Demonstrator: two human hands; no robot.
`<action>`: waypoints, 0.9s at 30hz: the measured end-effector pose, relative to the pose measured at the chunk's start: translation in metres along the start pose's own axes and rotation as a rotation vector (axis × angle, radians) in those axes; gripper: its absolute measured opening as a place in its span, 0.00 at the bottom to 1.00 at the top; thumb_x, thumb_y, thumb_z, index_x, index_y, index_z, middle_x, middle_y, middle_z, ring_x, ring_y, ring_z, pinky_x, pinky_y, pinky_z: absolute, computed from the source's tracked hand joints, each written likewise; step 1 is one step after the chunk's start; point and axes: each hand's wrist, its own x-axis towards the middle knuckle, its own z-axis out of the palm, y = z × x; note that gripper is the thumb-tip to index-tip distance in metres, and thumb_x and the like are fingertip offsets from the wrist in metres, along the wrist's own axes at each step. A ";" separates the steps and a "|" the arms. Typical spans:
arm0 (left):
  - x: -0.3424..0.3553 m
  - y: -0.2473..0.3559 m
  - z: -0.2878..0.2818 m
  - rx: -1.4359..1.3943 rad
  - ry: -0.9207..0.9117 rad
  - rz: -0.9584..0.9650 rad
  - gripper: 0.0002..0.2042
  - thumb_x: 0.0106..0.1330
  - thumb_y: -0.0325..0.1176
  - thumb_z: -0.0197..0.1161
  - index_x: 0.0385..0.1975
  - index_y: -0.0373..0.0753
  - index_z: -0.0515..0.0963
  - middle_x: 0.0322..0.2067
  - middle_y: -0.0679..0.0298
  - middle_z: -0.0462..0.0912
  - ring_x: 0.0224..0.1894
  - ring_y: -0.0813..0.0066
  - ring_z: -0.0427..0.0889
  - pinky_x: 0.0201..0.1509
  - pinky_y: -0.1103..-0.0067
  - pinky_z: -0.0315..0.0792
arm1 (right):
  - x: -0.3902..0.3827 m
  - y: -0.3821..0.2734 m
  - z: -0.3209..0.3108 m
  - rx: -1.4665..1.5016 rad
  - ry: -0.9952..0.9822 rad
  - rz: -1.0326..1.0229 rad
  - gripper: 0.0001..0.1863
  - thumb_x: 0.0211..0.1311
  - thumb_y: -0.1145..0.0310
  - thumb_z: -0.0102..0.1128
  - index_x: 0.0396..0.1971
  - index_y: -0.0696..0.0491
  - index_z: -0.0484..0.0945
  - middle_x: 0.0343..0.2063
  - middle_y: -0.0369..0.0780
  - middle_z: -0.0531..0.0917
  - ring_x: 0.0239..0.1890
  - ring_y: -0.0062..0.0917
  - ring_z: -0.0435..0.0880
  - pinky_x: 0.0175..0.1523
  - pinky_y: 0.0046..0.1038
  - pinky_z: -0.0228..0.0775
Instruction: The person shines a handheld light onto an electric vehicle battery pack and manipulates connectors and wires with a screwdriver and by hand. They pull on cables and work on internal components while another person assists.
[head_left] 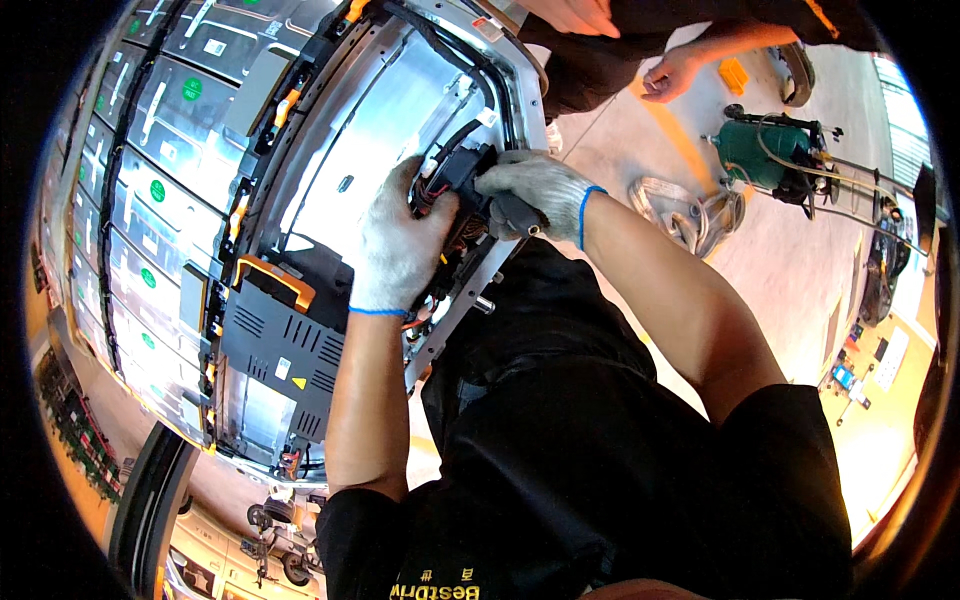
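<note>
Both my hands wear pale knit gloves with blue cuffs. My left hand (396,235) curls at a bundle of wires and a black connector housing (462,170) on the inner edge of an open metal battery pack (345,160); its fingertips are partly hidden there. My right hand (535,195) is closed on a black cylindrical handle (515,214) beside that housing, thumb and fingers pressed toward the housing. A dark vented unit with an orange handle (275,340) lies below my left hand.
Silver battery modules (160,190) fill the pack's left. A co-worker's hand (670,75) and dark clothing show at top right. On the floor are a green tank cart (760,150), coiled straps (700,215) and a yellow block (732,75). A wheeled scooter (285,550) shows at bottom left.
</note>
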 end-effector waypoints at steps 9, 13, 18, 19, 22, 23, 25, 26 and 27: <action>-0.030 0.056 0.027 0.032 -0.005 0.420 0.22 0.68 0.41 0.83 0.59 0.39 0.90 0.57 0.50 0.87 0.55 0.46 0.92 0.61 0.60 0.88 | 0.031 0.019 -0.012 0.122 0.029 -0.046 0.15 0.78 0.53 0.75 0.45 0.51 0.92 0.40 0.39 0.93 0.35 0.30 0.94 0.33 0.39 0.87; -0.010 0.052 0.021 -0.084 0.039 0.326 0.21 0.72 0.40 0.82 0.59 0.37 0.90 0.56 0.47 0.87 0.54 0.48 0.92 0.59 0.60 0.88 | -0.037 -0.026 -0.025 -0.784 0.252 -0.492 0.26 0.90 0.47 0.59 0.59 0.57 0.89 0.40 0.44 0.93 0.46 0.34 0.94 0.60 0.43 0.90; 0.017 0.045 0.006 -0.098 -0.082 0.231 0.30 0.72 0.41 0.85 0.67 0.29 0.86 0.59 0.47 0.94 0.62 0.58 0.94 0.71 0.65 0.87 | -0.076 -0.039 -0.016 -1.531 0.307 -1.156 0.27 0.89 0.57 0.58 0.80 0.46 0.80 0.65 0.50 0.89 0.69 0.44 0.89 0.79 0.45 0.80; 0.019 0.046 0.007 -0.169 -0.105 0.198 0.30 0.71 0.40 0.86 0.67 0.29 0.86 0.59 0.48 0.95 0.61 0.60 0.94 0.70 0.66 0.87 | -0.072 -0.036 -0.018 -1.597 0.334 -1.149 0.27 0.88 0.60 0.60 0.81 0.44 0.78 0.64 0.45 0.90 0.66 0.41 0.92 0.75 0.44 0.84; 0.016 0.026 0.007 -0.314 -0.129 0.163 0.31 0.69 0.38 0.88 0.67 0.29 0.86 0.58 0.52 0.96 0.58 0.65 0.94 0.70 0.68 0.86 | -0.079 -0.060 -0.001 -1.762 0.171 -0.880 0.26 0.91 0.57 0.61 0.82 0.39 0.78 0.69 0.44 0.89 0.69 0.38 0.91 0.74 0.44 0.87; 0.016 0.018 0.012 -0.382 -0.144 0.180 0.30 0.70 0.38 0.88 0.67 0.29 0.86 0.58 0.52 0.96 0.58 0.65 0.94 0.70 0.68 0.86 | -0.079 -0.056 -0.004 -1.809 0.173 -1.050 0.23 0.90 0.57 0.62 0.78 0.42 0.81 0.63 0.45 0.91 0.64 0.39 0.93 0.70 0.45 0.88; 0.013 0.017 0.013 -0.393 -0.166 0.172 0.28 0.72 0.38 0.87 0.66 0.30 0.87 0.58 0.53 0.96 0.58 0.66 0.94 0.70 0.68 0.86 | -0.067 -0.051 -0.012 -1.882 0.157 -1.407 0.20 0.88 0.57 0.63 0.70 0.48 0.86 0.52 0.46 0.95 0.54 0.40 0.97 0.61 0.46 0.91; 0.014 0.023 0.012 -0.295 -0.136 0.167 0.28 0.71 0.37 0.88 0.66 0.31 0.88 0.58 0.53 0.96 0.58 0.66 0.94 0.70 0.68 0.86 | -0.063 -0.052 -0.014 -1.848 0.200 -1.289 0.19 0.89 0.56 0.63 0.68 0.48 0.86 0.51 0.47 0.95 0.53 0.41 0.97 0.59 0.47 0.92; 0.011 0.029 0.007 -0.292 -0.153 0.153 0.27 0.72 0.37 0.86 0.67 0.32 0.88 0.60 0.52 0.96 0.59 0.65 0.94 0.71 0.67 0.86 | -0.059 -0.054 -0.014 -1.812 0.240 -1.173 0.18 0.90 0.55 0.62 0.66 0.48 0.87 0.51 0.49 0.95 0.51 0.42 0.98 0.56 0.47 0.92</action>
